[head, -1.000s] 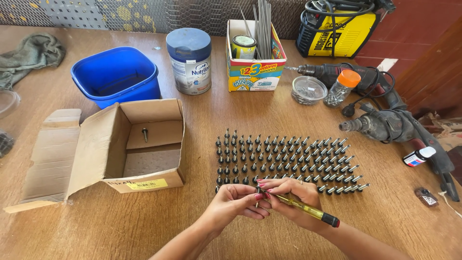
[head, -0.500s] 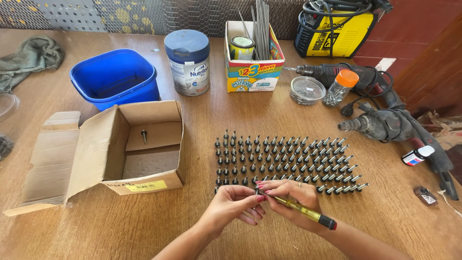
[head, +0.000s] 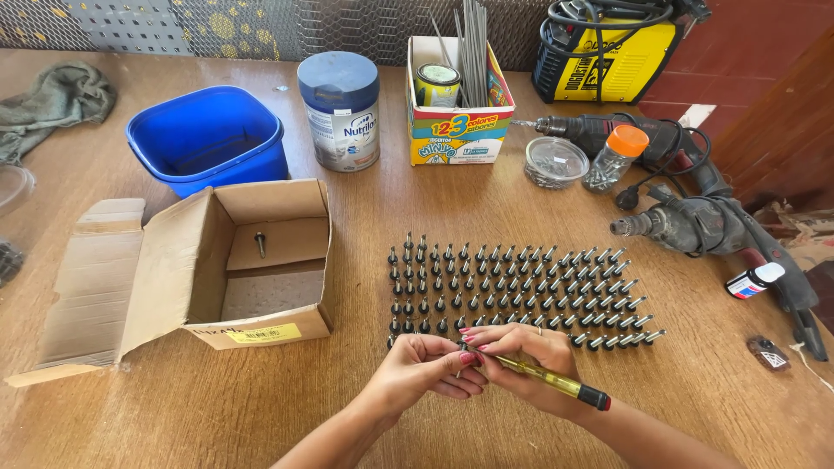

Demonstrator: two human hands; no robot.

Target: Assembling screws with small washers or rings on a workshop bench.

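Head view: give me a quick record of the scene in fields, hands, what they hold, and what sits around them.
left hand: fingertips pinching a small part, too hidden to identify
right hand: holds a yellow-handled screwdriver, tip at the left fingers
screws: many standing upright in rows, just beyond the hands
cardboard box: open, left of the rows, one screw inside
blue tub: behind the box
power drills: two, at right
surface: wooden table
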